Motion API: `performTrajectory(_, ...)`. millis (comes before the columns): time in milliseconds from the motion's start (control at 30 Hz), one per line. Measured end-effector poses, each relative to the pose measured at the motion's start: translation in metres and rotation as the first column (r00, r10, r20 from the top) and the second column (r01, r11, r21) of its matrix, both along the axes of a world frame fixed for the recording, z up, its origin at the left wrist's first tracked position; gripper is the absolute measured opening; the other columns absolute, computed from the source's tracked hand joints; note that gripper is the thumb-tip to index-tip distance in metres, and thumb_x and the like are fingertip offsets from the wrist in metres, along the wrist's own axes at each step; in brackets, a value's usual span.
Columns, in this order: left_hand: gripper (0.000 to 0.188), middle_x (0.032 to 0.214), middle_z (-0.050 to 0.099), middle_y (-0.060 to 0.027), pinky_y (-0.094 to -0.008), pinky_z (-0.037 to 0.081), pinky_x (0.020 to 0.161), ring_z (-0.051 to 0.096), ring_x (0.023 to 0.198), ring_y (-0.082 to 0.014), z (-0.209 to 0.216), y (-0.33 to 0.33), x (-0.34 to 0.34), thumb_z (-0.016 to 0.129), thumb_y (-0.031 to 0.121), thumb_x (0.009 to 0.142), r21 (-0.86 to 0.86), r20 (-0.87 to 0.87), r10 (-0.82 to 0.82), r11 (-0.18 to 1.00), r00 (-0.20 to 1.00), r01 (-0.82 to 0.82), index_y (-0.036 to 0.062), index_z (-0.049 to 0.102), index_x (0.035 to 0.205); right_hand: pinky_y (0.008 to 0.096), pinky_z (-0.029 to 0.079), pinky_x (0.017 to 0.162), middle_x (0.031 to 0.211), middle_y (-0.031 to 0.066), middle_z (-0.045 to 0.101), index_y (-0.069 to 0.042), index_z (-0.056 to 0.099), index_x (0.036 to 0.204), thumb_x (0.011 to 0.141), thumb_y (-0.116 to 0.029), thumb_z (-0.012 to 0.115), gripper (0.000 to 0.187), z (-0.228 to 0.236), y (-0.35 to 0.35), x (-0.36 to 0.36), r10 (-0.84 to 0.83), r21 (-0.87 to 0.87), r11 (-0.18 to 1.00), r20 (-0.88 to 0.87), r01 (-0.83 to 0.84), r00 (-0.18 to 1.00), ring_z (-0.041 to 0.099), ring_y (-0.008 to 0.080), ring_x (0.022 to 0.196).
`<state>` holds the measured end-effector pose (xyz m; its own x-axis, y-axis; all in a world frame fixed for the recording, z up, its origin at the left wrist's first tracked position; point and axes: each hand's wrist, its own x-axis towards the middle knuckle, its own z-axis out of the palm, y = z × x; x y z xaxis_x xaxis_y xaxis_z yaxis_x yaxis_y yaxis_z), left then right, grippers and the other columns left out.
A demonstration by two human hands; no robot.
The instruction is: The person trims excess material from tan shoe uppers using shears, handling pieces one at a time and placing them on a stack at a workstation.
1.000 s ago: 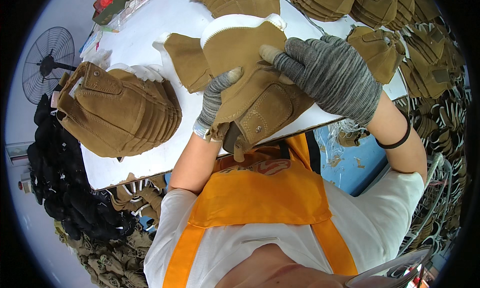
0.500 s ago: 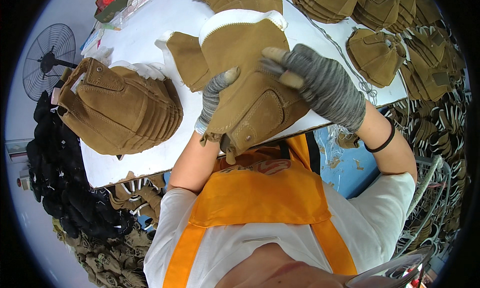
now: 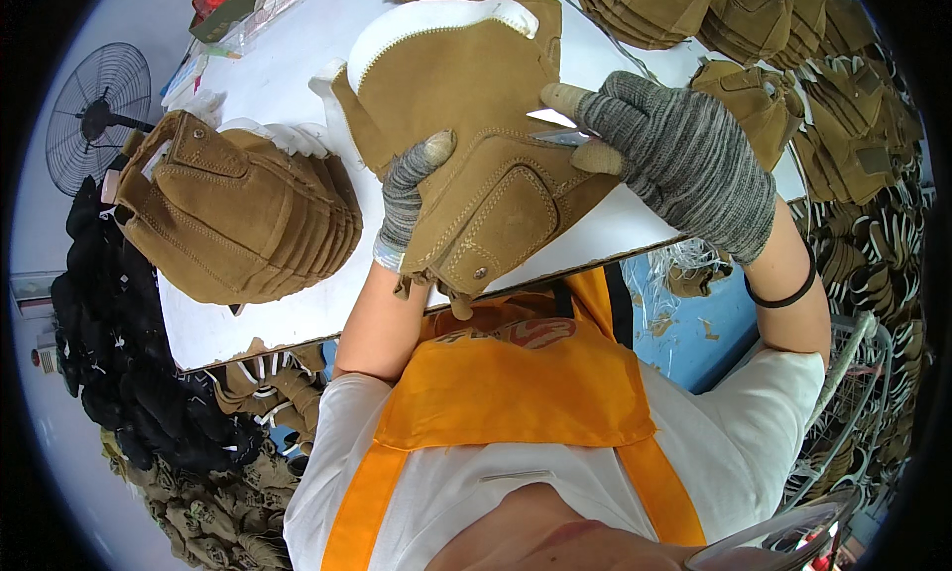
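A brown suede shoe upper (image 3: 466,95) with pale stitching, a white padded collar and a riveted flap lies over the table's front edge. My left hand (image 3: 415,189), in a grey knit glove with bare fingertips, grips its left side, thumb on top. My right hand (image 3: 674,155), gloved the same way, is at the upper's right edge. Between its thumb and forefinger shows the silver blade of thread snips (image 3: 563,136), lying by a seam; their handles are hidden in the palm. Another brown upper is partly visible beneath, at the left.
A nested stack of brown uppers (image 3: 248,214) stands left on the white table (image 3: 258,338). More stacks (image 3: 754,105) fill the far right, with a cord (image 3: 635,60) beside them. A fan (image 3: 97,120) stands at left; piles of black pieces (image 3: 119,323) hang below it.
The upper has turned and flattened slightly, its white collar shifting left and away from me. My right hand has moved a little right, and the snips' blade shows more clearly.
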<state>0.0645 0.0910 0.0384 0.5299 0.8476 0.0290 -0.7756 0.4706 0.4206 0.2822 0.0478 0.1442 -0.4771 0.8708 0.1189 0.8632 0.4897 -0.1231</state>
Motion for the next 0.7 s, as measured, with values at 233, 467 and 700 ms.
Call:
performTrajectory(233,0.062,0.115,0.055,-0.0212,-0.0434,0.052,0.086,0.059,0.101,-0.0328,-0.008,0.006,-0.003,0.066,0.015,0.074,0.183,-0.179,0.180,0.972,0.967,-0.147,-0.0038,0.039,0.127,0.0332,0.049,0.068,0.088,0.0112,0.059,-0.015,0.053,0.125,0.087,-0.026,0.058,0.040,-0.001,0.002,0.010,0.054,0.399,0.917,-0.149,0.010,0.987,0.059,0.0266,0.077)
performTrajectory(467,0.062,0.114,0.055,-0.0222,-0.0441,0.051,0.087,0.059,0.101,-0.0327,-0.008,0.007,-0.004,0.066,0.014,0.074,0.245,-0.194,0.259,0.947,0.946,-0.209,-0.0041,0.038,0.127,0.0315,0.045,0.064,0.075,0.0081,0.050,-0.010,0.056,0.123,0.086,-0.023,0.060,0.039,-0.006,-0.016,0.012,-0.036,0.225,0.969,-0.273,0.100,0.961,0.052,0.0221,0.068)
performTrajectory(700,0.065,0.115,0.054,-0.0226,-0.0438,0.050,0.089,0.058,0.102,-0.0328,-0.005,0.005,-0.001,0.066,0.017,0.073,0.308,-0.227,0.274,0.931,0.935,-0.198,-0.0043,0.037,0.127,0.0335,0.045,0.056,0.075,0.0084,0.054,-0.014,0.060,0.117,0.083,-0.027,0.061,0.037,-0.014,-0.016,0.009,0.032,0.251,0.968,-0.178,0.013,0.984,0.056,0.0246,0.065)
